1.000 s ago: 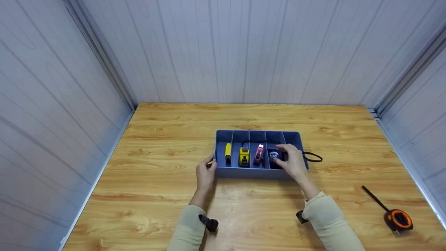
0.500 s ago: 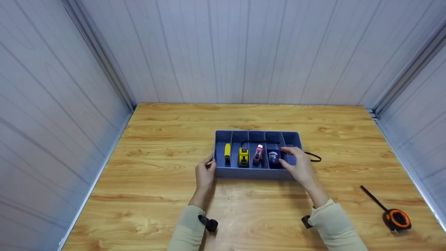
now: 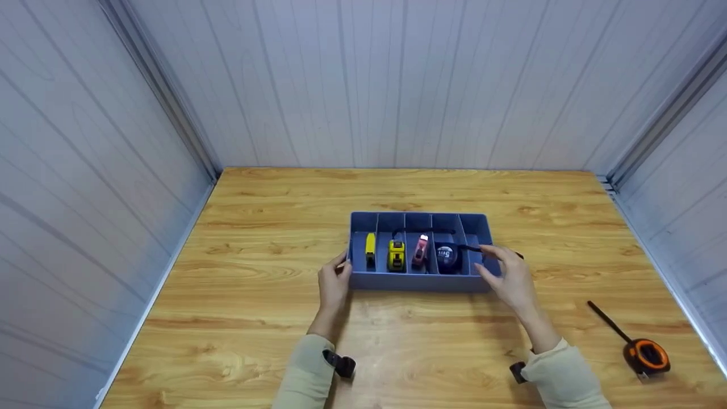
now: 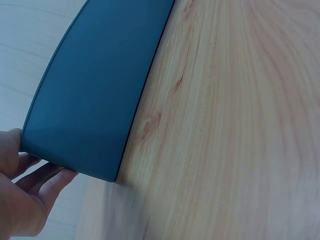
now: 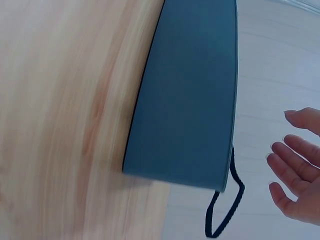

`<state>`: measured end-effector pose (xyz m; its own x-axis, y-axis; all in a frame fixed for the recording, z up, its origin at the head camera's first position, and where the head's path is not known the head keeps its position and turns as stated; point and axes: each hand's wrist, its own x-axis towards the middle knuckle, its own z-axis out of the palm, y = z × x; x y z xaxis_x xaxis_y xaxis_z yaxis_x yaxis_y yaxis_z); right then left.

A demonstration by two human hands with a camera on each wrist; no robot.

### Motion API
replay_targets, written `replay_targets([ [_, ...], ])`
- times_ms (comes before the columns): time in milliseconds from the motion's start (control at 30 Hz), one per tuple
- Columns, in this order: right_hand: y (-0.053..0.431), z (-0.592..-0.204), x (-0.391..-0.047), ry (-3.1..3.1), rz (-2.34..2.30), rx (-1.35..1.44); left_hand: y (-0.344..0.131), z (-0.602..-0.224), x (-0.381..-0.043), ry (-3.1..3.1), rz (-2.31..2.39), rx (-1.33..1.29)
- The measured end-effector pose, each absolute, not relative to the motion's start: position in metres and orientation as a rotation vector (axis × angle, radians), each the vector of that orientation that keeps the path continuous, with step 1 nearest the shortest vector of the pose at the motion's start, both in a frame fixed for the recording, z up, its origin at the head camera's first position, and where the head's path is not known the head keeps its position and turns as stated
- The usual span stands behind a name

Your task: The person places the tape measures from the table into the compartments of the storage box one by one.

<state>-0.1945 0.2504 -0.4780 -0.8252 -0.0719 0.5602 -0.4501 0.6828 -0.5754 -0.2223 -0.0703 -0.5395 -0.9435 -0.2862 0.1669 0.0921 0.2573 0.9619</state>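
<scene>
A blue-grey divided box (image 3: 420, 283) stands on the table. My left hand (image 3: 334, 284) holds its left end, thumb at the rim corner and fingers against the end wall (image 4: 47, 187). My right hand (image 3: 514, 284) hovers by the right end, fingers spread and apart from the box (image 5: 300, 170). In the fourth compartment sits a navy tape measure (image 3: 448, 257); its black strap (image 5: 240, 200) hangs over the right end. From the left, the other compartments hold a slim yellow tape measure (image 3: 370, 250), a yellow-black tape measure (image 3: 396, 255) and a pink tape measure (image 3: 421, 250).
An orange-black tape measure (image 3: 647, 356) with a black strap lies on the wooden table (image 3: 272, 250) at the right. Pale panel walls (image 3: 375, 85) enclose the back and both sides.
My right hand has let go of the navy tape measure and drawn back to the right, leaving it in its compartment. My left hand stays on the box.
</scene>
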Motion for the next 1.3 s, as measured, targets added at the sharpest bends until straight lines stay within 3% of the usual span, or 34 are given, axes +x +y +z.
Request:
replay_targets([
  [1300, 0.341, -0.509, -0.144, -2.472, 1.016, -0.151, -0.070, -0.539, -0.222, -2.230, -1.740, 0.167],
])
